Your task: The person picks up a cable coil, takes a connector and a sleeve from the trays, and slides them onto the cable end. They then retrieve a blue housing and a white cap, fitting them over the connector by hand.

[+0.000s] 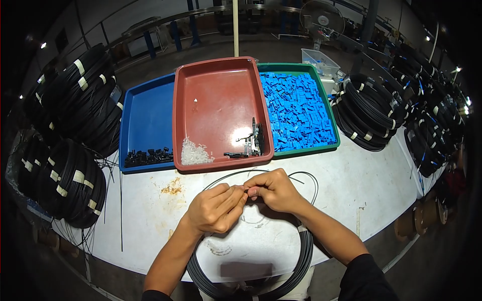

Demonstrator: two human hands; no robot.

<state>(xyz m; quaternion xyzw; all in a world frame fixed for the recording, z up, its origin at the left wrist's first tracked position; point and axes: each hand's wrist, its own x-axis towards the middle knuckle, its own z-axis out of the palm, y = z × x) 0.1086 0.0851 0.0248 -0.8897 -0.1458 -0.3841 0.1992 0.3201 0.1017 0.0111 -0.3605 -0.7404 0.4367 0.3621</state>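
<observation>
Both hands meet over the upper part of a coil of black cable (306,251) at the table's near edge. My left hand (216,206) is closed, its fingertips pinched together against those of the other hand. My right hand (272,190) is closed too, thumb and forefinger pressed at the same spot. What lies between the fingertips is too small and hidden to name. Thin loose cable from the coil arcs behind the hands, and one loop stands out to the right of my right hand.
Behind the hands stand a blue tray (146,168) with black parts, a red tray (221,167) with clear and black pieces, and a green tray (329,108) full of blue connectors (298,113). Black cable coils (75,185) are stacked left, more coils (369,110) right.
</observation>
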